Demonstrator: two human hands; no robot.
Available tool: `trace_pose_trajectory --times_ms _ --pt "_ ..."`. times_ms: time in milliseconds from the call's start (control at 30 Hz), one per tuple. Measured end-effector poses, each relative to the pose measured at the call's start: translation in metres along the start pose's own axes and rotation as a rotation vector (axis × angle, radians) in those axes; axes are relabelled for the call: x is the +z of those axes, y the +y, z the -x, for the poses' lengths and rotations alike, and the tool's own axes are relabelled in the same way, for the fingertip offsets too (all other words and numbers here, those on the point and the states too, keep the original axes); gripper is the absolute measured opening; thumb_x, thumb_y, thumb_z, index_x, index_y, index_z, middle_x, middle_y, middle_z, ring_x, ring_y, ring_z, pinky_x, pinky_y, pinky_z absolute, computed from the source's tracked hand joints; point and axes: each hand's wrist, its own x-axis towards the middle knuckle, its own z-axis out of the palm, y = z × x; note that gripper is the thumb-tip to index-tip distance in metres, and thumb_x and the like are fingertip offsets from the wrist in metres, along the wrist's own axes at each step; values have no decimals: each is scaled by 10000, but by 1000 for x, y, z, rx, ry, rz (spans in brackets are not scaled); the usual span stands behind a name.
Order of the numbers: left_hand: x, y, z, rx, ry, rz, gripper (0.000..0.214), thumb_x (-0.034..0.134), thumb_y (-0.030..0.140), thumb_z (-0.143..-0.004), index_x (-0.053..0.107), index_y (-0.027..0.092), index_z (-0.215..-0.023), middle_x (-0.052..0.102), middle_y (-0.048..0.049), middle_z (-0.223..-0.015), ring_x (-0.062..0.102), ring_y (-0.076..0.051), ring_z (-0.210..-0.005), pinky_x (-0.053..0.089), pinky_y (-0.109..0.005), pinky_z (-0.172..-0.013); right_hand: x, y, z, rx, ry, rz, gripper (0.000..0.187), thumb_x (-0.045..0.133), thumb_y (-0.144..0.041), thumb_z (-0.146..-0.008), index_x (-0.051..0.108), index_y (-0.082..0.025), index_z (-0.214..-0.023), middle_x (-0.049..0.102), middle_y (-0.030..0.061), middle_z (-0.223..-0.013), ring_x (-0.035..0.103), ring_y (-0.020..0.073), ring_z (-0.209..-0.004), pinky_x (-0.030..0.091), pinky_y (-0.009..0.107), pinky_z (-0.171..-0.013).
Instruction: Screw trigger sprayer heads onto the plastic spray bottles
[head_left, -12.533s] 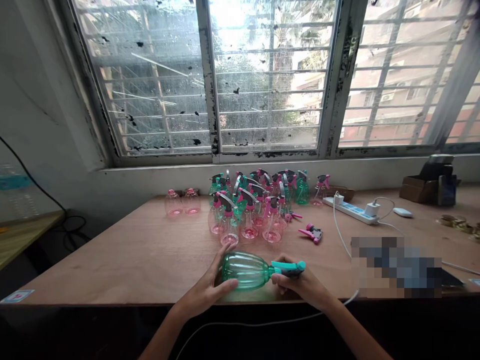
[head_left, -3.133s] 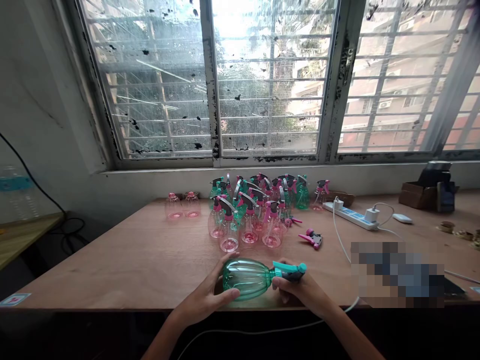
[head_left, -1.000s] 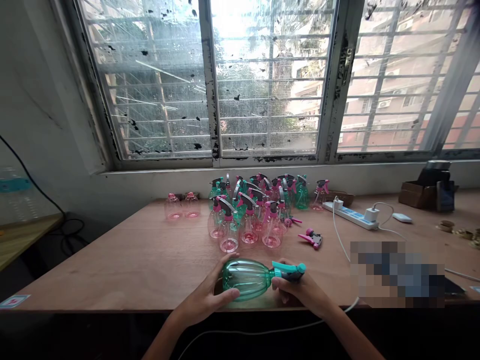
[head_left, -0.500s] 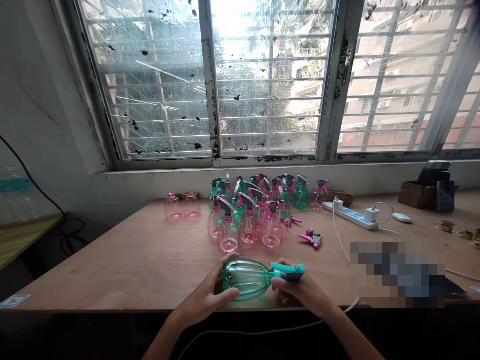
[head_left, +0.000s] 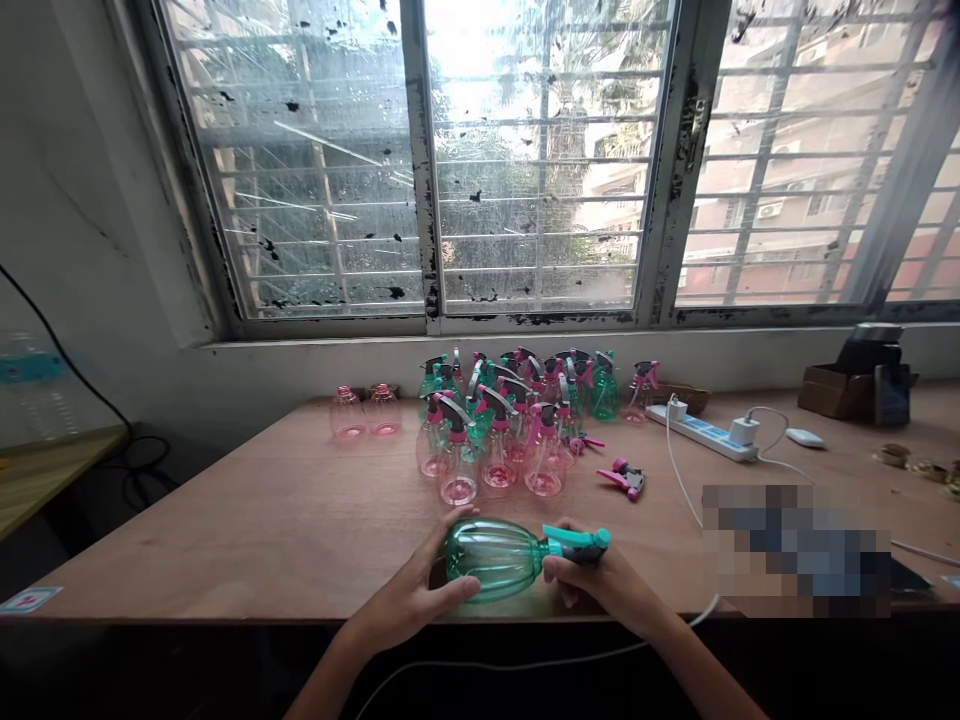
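Observation:
A clear green spray bottle (head_left: pixel 495 556) lies on its side near the front edge of the wooden table (head_left: pixel 262 530). My left hand (head_left: pixel 416 590) is wrapped around the bottle's round body. My right hand (head_left: pixel 600 580) is closed on its teal and grey trigger head (head_left: pixel 577 543), which points right.
A cluster of pink and green spray bottles (head_left: pixel 510 420) stands at mid-table, with two headless pink bottles (head_left: pixel 364 412) to its left. A loose pink trigger head (head_left: pixel 622 475) lies to the right. A power strip (head_left: pixel 705 425) with cables and a cardboard box (head_left: pixel 855 385) sit further right.

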Motion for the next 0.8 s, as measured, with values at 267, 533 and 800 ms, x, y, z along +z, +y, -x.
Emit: trace_pose_trajectory --times_ms 267,533,800 --pt "0 -1 0 9 -1 14 767 696 441 -913 306 324 -1563 329 -72 -1642 352 -345 -1472 295 -497 -1226 0 -1 1 10 3 10 447 760 -606 -766 565 -206 -811 604 -58 -579 551 127 -507 432 274 -536" --pt "0 -2 0 8 -4 15 781 690 432 -918 276 331 -1573 320 -69 -1645 343 -340 -1476 298 -503 -1228 -1 4 -1 -3 5 4 436 764 -587 -781 556 -205 -818 607 -57 -573 546 124 -503 438 265 -534" --pt "0 -2 -1 36 -15 23 800 734 394 -887 299 331 -1556 277 -71 -1654 284 -327 -1504 262 -498 -1239 -2 6 0 7 20 0 438 763 -591 -779 565 -203 -815 621 -47 -593 557 130 -507 445 274 -531"
